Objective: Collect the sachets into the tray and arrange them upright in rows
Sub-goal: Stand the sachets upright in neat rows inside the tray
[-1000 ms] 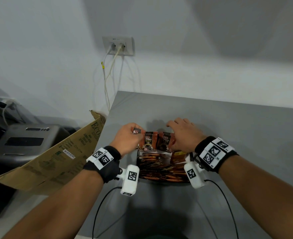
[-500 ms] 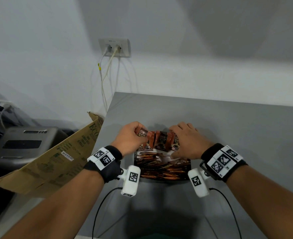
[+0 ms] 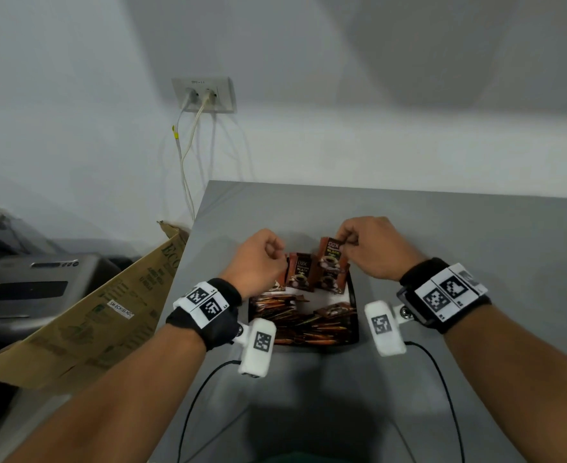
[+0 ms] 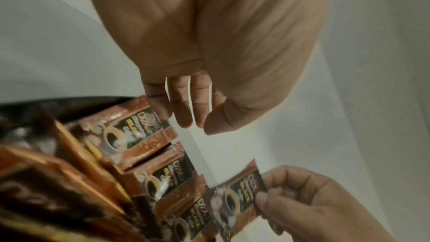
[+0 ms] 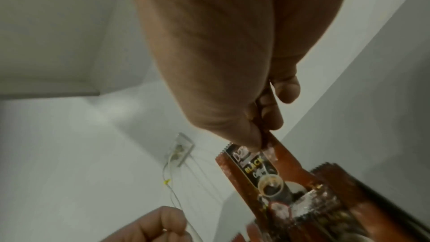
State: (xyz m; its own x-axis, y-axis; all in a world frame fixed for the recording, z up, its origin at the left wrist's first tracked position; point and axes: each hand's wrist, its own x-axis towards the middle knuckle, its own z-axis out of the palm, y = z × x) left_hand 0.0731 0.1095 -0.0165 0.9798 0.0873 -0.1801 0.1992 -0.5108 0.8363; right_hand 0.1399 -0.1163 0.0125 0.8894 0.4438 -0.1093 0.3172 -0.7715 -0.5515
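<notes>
A black tray point(image 3: 354, 317) on the grey table holds brown coffee sachets: several lie piled point(image 3: 303, 324) in its near part, and a row stands upright point(image 3: 298, 273) along its far side. My right hand point(image 3: 345, 240) pinches the top edge of one sachet point(image 3: 332, 259) with thumb and fingers and holds it raised above the row's right end; the right wrist view shows this pinch on the sachet point(image 5: 260, 170). My left hand point(image 3: 275, 253) hovers at the row's left end, fingers point(image 4: 184, 111) curled and empty, close to the top of an upright sachet point(image 4: 130, 132).
The table's left edge point(image 3: 188, 262) runs close to the tray. Beyond it lean a cardboard flap point(image 3: 91, 315) and a grey machine point(image 3: 25, 289). A wall socket point(image 3: 203, 95) with hanging cables is behind. Bare table lies right of the tray.
My left hand has let go of the sachet it held at the row's left end and curled up. My right hand has lifted one sachet up from the right end.
</notes>
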